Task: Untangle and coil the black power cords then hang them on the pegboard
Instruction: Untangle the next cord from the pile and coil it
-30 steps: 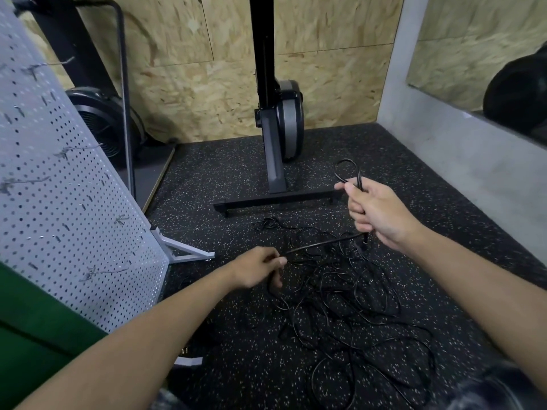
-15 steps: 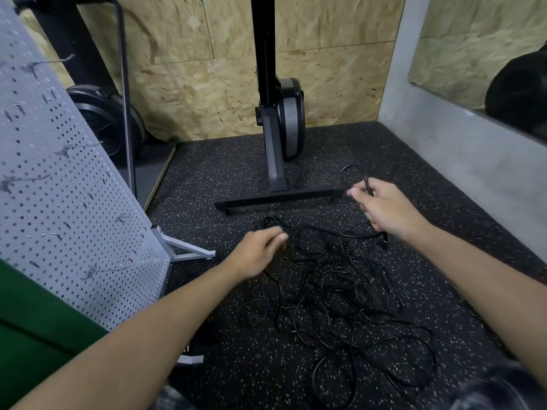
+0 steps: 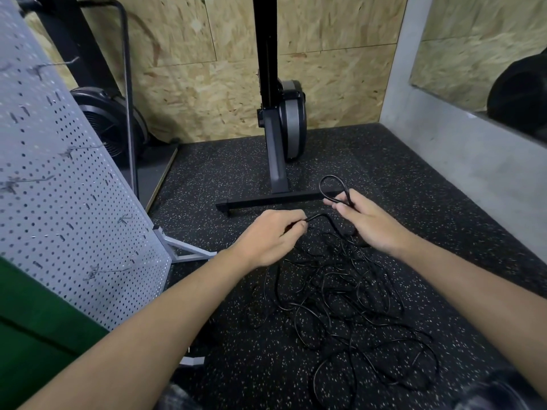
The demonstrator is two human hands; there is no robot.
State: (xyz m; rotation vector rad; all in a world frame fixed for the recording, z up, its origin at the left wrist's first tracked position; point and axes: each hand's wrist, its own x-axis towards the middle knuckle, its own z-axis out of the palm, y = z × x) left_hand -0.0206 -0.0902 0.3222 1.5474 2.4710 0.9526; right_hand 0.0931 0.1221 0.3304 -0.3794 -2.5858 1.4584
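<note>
Since the earlier frame the left hand (image 3: 275, 235) has risen close to the right hand (image 3: 367, 223), both gripping one black power cord (image 3: 318, 216), its tangle (image 3: 340, 294) on the floor (image 3: 414, 173) at 6 o'clock; coiling seems just begun, and next the left must feed slack into the loop (image 3: 333, 176).

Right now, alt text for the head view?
The right hand grips a small loop of black power cord while the left hand pinches the same strand, above a tangle of cords on speckled black flooring. A grey pegboard with metal hooks stands at left.
</note>
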